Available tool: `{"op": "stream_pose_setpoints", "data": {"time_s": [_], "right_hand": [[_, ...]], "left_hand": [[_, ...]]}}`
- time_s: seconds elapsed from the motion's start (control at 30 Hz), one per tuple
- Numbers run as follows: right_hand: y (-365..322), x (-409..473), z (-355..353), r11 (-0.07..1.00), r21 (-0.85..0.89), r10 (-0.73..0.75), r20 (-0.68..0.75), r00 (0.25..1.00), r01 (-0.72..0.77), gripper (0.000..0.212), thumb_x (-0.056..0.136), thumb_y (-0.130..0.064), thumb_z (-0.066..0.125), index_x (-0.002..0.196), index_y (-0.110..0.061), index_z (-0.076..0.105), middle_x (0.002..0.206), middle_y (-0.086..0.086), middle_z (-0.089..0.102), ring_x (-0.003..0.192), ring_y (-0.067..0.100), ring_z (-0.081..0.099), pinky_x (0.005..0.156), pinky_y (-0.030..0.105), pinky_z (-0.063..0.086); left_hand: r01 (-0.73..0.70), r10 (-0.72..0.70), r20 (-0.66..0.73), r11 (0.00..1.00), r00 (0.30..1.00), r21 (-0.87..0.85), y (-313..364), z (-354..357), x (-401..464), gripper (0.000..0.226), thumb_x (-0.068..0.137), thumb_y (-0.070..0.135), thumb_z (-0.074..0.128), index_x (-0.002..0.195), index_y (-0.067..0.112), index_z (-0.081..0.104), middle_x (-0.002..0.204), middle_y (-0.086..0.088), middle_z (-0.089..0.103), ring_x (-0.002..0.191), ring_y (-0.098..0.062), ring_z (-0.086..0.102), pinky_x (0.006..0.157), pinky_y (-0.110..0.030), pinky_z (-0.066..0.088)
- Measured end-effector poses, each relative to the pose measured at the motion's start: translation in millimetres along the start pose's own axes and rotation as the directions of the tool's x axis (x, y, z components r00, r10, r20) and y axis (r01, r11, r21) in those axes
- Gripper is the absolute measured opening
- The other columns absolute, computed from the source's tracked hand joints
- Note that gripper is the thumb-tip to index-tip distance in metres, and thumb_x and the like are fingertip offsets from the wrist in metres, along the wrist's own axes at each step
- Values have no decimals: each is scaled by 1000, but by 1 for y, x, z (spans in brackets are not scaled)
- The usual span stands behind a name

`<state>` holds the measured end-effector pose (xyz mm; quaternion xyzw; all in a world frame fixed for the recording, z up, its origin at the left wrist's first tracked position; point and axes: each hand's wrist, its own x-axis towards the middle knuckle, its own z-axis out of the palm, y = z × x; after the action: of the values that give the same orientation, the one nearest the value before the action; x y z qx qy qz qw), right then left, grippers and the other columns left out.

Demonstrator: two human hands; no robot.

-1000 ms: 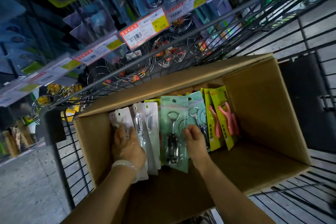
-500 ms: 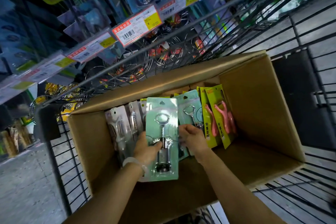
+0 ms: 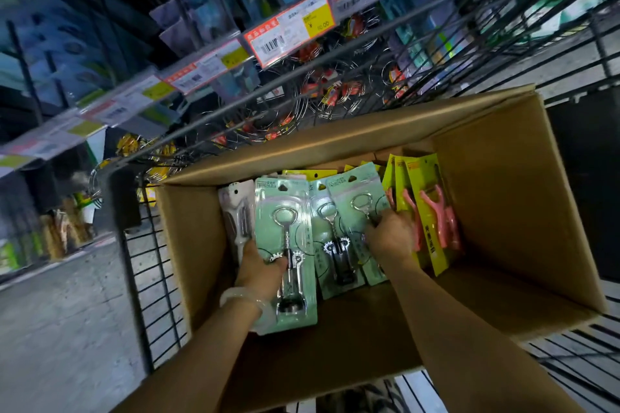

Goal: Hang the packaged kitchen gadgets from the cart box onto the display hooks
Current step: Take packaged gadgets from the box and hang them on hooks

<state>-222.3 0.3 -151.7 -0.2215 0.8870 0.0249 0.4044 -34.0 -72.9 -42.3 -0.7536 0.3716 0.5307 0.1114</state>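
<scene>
**Both hands in the cart box, each on a carded corkscrew**

A wire cart (image 3: 147, 278) stands against a store display, and nearly all of its basket is taken up by an open cardboard box (image 3: 510, 211). Behind the cart, the display hooks (image 3: 188, 27) carry rows of blurred blue and grey packets, with a run of price tags (image 3: 288, 32) slanting across below them; the clearest tag is white with a yellow patch. Under the tags hang coiled wire items with red labels (image 3: 322, 90), seen through the cart's bars.

Inside the box the packaged gadgets stand in a row along the far wall. At the right end are yellow cards holding pink tools (image 3: 432, 214). At the left end is a white pack (image 3: 236, 211), partly hidden. Between them lie the pale green corkscrew cards.

The left hand (image 3: 261, 270), a pale bangle on its wrist, grips the front green corkscrew pack (image 3: 288, 255) by its left edge, thumb curled onto the clear blister; this pack sits tilted forward of the row, its lower end near the box floor. The right hand (image 3: 391, 238) has its fingers curled down onto the rightmost green pack (image 3: 360, 201), just beside the yellow cards; how firmly it pinches cannot be told. A third green pack (image 3: 332, 245) stands between the two hands, touched by neither
</scene>
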Motion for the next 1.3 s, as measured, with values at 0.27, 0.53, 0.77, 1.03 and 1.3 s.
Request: {"op": "stream_pose_setpoints", "data": {"time_s": [0.27,0.53,0.77,1.03,1.3], "right_hand": [[-11,-20,1,940,190,-270,-91,958,283,6,84,-23,67,88,-18,67,122,11,53,121,31,45,101,34,38],[-19,-31,2,948,277,-184,88,979,154,93,71,-31,81,144,-20,26,135,15,37,127,32,37,102,35,34],[-18,-58,-11,928,270,-258,-27,966,256,53,86,-25,67,129,-7,43,117,10,61,109,32,58,87,36,45],[-15,-155,-44,613,687,-265,-286,921,390,43,96,-14,50,136,-12,34,119,-3,50,111,13,50,87,27,41],[-47,-257,-72,495,665,-483,-324,813,559,43,92,-18,58,133,-17,45,124,-8,54,109,11,54,83,10,42]], "left_hand": [[-89,86,-36,994,996,-65,-2,-4,-14,44,90,7,59,131,12,41,114,-7,60,98,-26,57,84,-30,46],[-170,170,-10,978,985,-118,-8,-7,-30,55,93,7,55,142,12,31,111,4,46,96,-9,40,79,-18,32],[-228,223,-52,965,974,-130,-18,-14,-38,44,90,10,59,132,11,42,114,-7,61,89,-18,53,78,-23,38],[-465,448,-124,866,885,-186,-27,-50,-77,24,88,8,62,105,13,45,84,5,52,87,-20,54,68,-19,37],[-580,567,-174,693,805,-428,-73,-123,-131,30,86,1,63,89,28,50,85,3,59,81,-17,54,70,-21,44]]}}
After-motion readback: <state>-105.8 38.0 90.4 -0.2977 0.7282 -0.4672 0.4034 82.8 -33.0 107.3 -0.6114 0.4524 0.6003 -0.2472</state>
